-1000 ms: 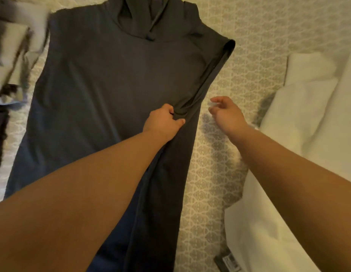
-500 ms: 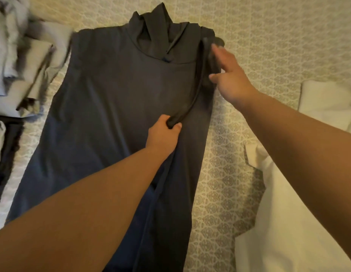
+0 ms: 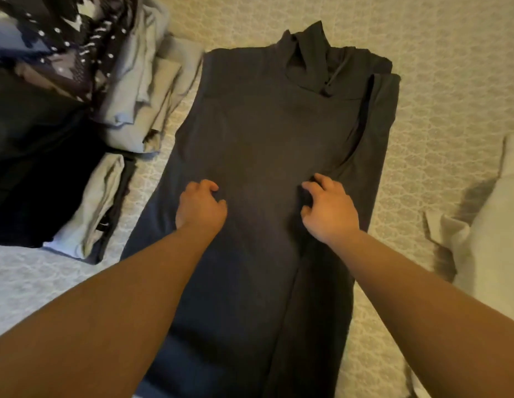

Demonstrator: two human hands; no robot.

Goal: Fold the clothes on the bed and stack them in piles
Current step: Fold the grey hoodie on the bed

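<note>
We see one dark gray hooded top [image 3: 258, 133] lying flat on the bed [image 3: 439, 90], near the middle. Its hood points to the far edge of the bed. Its right side is folded in over the body.

We see two hands. The left hand [image 3: 200, 207] rests on the top, fingers curled down onto the cloth. We cannot tell if it pinches any cloth. The right hand [image 3: 328, 207] rests on the top too, just beside the folded side. Its fingers are bent and spread like a claw, tips on the cloth.

By the left edge of the bed we count two piles of folded clothes: one pale pile [image 3: 146, 90] farther away and one small pile [image 3: 97, 202] nearer. Beside them lies a dark heap [image 3: 34, 145] with a spotted cloth [image 3: 77, 33]. By the right edge lies one white cloth [image 3: 488, 242].
</note>
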